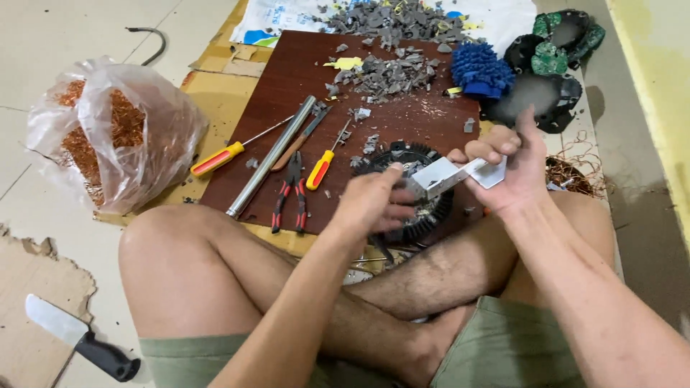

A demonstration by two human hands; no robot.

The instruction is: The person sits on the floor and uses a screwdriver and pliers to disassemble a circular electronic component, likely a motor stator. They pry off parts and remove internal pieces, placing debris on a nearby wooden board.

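At frame centre, the right hand [503, 172] gripped a bent metal bracket [460, 174] while the left hand [370, 205] closed over the black motor [413, 208]. Grey fragments [388, 72] and bagged copper wire [115, 129] suggested stripping well underway, this motor remaining.

Right hand [507, 169] gripped a bent metal bracket [460, 174], left hand [374, 205] pinched its end, over a round black motor part [431, 208] on a brown board [287, 79]
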